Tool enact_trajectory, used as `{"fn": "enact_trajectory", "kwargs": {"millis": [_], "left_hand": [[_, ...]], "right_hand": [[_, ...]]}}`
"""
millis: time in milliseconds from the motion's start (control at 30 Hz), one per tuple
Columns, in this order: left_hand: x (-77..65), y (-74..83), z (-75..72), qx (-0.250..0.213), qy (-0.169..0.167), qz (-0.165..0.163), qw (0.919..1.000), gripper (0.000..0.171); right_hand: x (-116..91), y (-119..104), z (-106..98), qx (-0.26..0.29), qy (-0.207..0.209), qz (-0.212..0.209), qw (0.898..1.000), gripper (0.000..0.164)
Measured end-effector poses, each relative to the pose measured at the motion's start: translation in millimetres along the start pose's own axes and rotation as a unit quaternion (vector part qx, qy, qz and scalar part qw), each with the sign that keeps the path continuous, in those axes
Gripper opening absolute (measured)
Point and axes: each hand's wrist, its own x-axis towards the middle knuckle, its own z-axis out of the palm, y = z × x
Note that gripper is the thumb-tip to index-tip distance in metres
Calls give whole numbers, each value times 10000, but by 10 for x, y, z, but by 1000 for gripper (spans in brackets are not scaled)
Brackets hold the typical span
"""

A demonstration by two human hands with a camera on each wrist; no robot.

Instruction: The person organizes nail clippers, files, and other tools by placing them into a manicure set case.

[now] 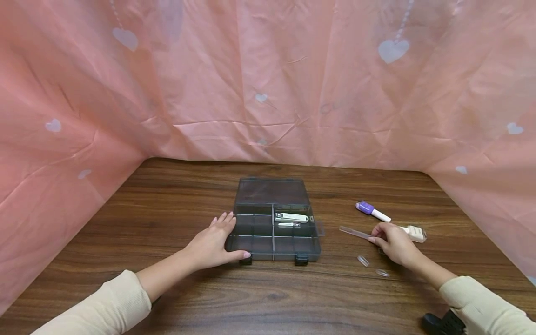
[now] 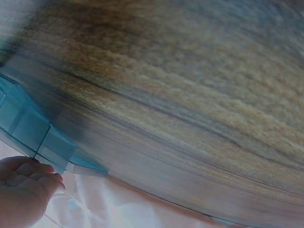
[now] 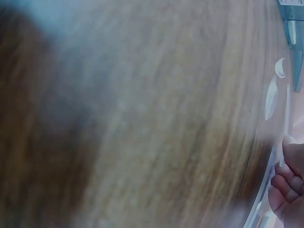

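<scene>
A smoky see-through compartment box (image 1: 251,255) lies on the table with its lid (image 1: 272,190) folded back. My left hand (image 1: 215,242) rests against its left side, fingers extended along the wall and thumb on the front edge near a latch. A large nail clipper (image 1: 291,217) and a small nail clipper (image 1: 288,224) lie in a right compartment. My right hand (image 1: 395,244) pinches one end of a thin translucent nail file (image 1: 353,231) between thumb and fingers, low over the table right of the box. In the right wrist view, this file (image 3: 287,111) extends beyond the fingertips.
A purple nail polish bottle (image 1: 365,208) lies behind the right hand, and a cream nail polish bottle (image 1: 416,233) lies beside it. Two clear false nails (image 1: 363,261) are on the wooden table (image 1: 276,298) nearer the front. A pink curtain (image 1: 268,130) encloses the back and sides.
</scene>
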Motion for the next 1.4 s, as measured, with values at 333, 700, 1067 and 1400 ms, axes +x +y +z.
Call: {"fn": "enact_trajectory", "kwargs": {"millis": [333,700,1067,1400], "left_hand": [[0,-6,7,1,27,32,10000,94],[2,-23,18,51,65,57,9999,94],[-1,-2,9,71,84,25,9999,93],[-21,7,7,58,142,-14,9999,94]], "right_hand": [[31,-48,-33,22,23,-80,10000,5],[72,-116,-46,226,793,-687,9942,8],[149,-224,-89,242,1180,-1059,9871,11],[179,-396,-124,467,1130,-1137,9860,10]]}}
